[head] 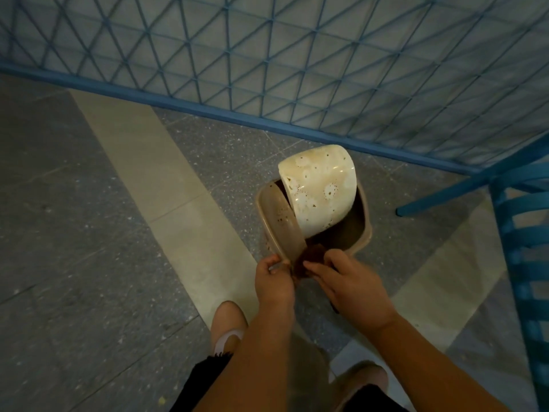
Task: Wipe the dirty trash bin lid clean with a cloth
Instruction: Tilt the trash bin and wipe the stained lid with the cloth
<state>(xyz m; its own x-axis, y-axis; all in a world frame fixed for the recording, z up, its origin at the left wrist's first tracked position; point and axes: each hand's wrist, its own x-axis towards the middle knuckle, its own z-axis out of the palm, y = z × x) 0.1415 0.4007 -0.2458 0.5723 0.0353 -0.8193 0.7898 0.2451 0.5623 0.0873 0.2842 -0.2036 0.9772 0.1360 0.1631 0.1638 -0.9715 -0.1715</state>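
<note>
A small beige trash bin (pixel 366 230) stands on the floor in front of me. Its cream swing lid (pixel 319 185) is tipped up on edge and shows brown stains and speckles. A tan lid panel (pixel 282 221) to its left is also spotted with dirt. My left hand (pixel 274 281) pinches the near edge of this tan panel. My right hand (pixel 353 283) presses a dark brown cloth (pixel 309 258) against the near edge of the lid, just right of my left hand. Most of the cloth is hidden under my fingers.
A blue lattice fence (pixel 267 55) runs behind the bin. A blue slatted chair (pixel 523 233) stands close on the right. The floor is grey speckled stone with a pale stripe (pixel 166 185). My feet in light slippers (pixel 227 325) are just behind the bin.
</note>
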